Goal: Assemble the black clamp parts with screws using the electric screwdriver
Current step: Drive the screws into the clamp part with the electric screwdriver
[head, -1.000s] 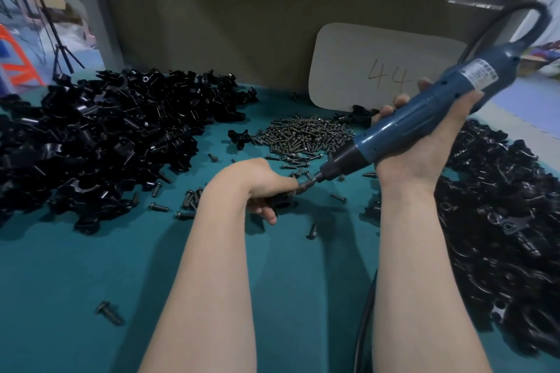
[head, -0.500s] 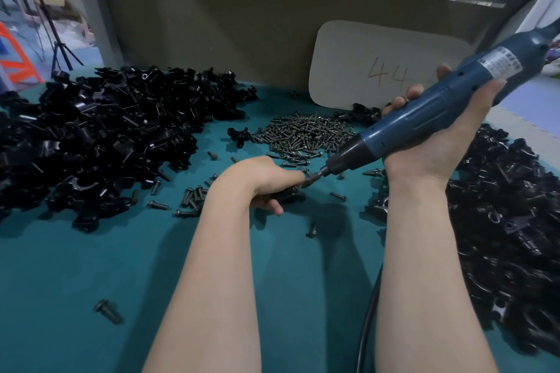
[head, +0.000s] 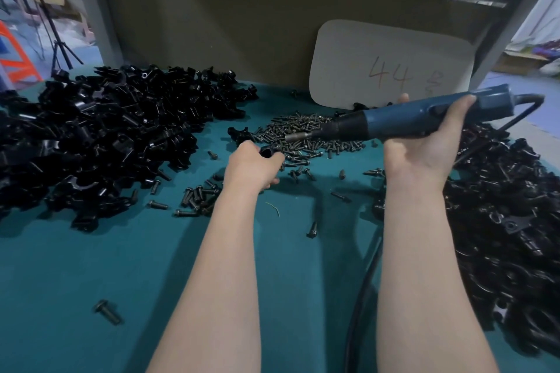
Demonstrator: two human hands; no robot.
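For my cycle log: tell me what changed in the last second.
The blue electric screwdriver came off the small black clamp part and swung nearly level, its bit now over the heap of dark screws. The right hand still grips it; the left hand still holds the part. The black part piles stay put.

Clamp parts [head: 100, 136] heaped at the table's [head: 91, 266] left, another heap [head: 509, 221] right; screws [head: 303, 136] between, far; card [head: 391, 66] behind them.
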